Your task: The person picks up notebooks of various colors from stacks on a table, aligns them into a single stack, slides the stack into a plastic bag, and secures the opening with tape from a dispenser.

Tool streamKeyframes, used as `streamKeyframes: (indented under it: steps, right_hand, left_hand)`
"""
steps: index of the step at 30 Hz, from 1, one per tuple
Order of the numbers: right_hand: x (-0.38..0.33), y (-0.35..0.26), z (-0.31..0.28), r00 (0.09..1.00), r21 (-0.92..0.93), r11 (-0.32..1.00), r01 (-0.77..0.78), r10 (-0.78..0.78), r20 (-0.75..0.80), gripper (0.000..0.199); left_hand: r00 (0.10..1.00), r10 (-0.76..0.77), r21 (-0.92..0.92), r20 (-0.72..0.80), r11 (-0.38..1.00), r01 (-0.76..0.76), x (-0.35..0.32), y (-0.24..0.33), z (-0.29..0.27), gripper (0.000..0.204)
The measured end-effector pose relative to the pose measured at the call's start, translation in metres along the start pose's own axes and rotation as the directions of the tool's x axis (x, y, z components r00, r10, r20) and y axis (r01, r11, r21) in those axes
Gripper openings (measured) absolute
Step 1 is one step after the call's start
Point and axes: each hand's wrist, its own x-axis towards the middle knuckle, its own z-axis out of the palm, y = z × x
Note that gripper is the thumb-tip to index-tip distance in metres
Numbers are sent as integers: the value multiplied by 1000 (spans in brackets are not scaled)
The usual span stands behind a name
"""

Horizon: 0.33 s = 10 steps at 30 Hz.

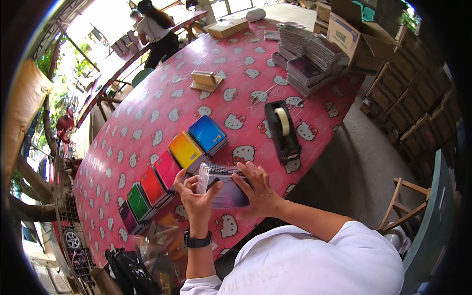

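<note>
Between my hands is a clear-wrapped pack of spiral notebooks (227, 189), its coil bindings turned to the far side. My left hand (197, 196) grips the pack's left end, thumb on the near face and fingers around the wrap. Spread over the right end, the fingers of my right hand (256, 189) lie on the pack; the underside of that hand is hidden. Just left of the pack runs a row of small notebook stacks: blue (207, 133), yellow (186, 150), pink (166, 168), red (152, 186), green (137, 201) and dark purple (128, 218).
A black tape dispenser (283, 130) stands right of the notebooks on the pink patterned tablecloth (162, 115). Farther off are a small cardboard piece (205, 81), tall piles of wrapped packs (312, 56) and open cartons (351, 37). Plastic bags (160, 246) lie at the near left. Another person (155, 32) stands beyond.
</note>
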Motion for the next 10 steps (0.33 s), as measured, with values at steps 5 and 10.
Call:
streamKeyframes:
  steps: [5, 10]
  right_hand:
    - [37, 54, -63, 994, 28, 999, 18, -14, -107, 92]
    - [103, 185, -121, 950, -171, 982, -73, 16, -311, 77]
  left_hand:
    - [991, -87, -397, 97, 910, 119, 10, 44, 43, 95]
    - [964, -117, -225, 239, 959, 173, -3, 20, 47, 94]
